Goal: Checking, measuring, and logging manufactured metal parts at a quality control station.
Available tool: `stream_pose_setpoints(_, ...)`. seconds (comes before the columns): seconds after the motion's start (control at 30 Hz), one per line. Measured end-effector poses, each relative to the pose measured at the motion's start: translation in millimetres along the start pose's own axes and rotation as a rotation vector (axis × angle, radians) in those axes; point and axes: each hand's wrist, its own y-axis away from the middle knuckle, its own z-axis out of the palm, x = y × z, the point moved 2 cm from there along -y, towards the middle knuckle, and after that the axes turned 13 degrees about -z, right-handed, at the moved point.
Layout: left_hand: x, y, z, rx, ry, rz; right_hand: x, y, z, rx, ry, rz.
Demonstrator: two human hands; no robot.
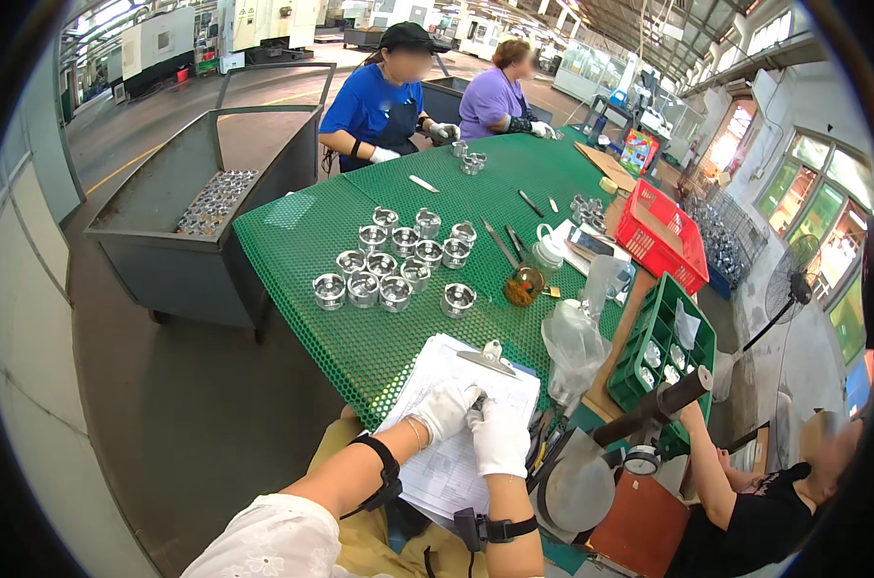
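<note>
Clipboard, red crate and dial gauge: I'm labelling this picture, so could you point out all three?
Clipboard (489,359): head view, on its metal clip.
Red crate (652,253): head view, on its near side wall.
Dial gauge (641,460): head view, on its white face.

no legible text or numbers

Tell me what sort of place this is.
Most likely a factory workshop: shiny metal parts sit on a green work table, a dial gauge is mounted nearby, and large machines stand in the background.
</note>
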Motion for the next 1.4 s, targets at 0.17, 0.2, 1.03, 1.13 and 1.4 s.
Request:
stream_pose_setpoints(0.17, 0, 0, -9, 0.003, 0.078, -0.081, -12, -9, -12, 0.0, -0.07, -0.022)
stream_pose_setpoints(0.2, 0, 1, -11, 0.012, 0.129, -0.088, -15, -10, -14, -0.001, -0.068, -0.043)
stream_pose_setpoints(1.03, -3, 0, -4, -0.049, 0.116, -0.145, -8, -17, -1, -0.084, -0.068, -0.039)
stream_pose_setpoints(1.13, 8, -2, -15, -0.038, 0.127, -0.112, -9, -12, -22, -0.08, -0.114, -0.121)
stream_pose_setpoints(1.4, -9, 0, 9, -0.047, -0.075, -0.028, -24, -18, -41, 0.089, -0.355, -0.148)
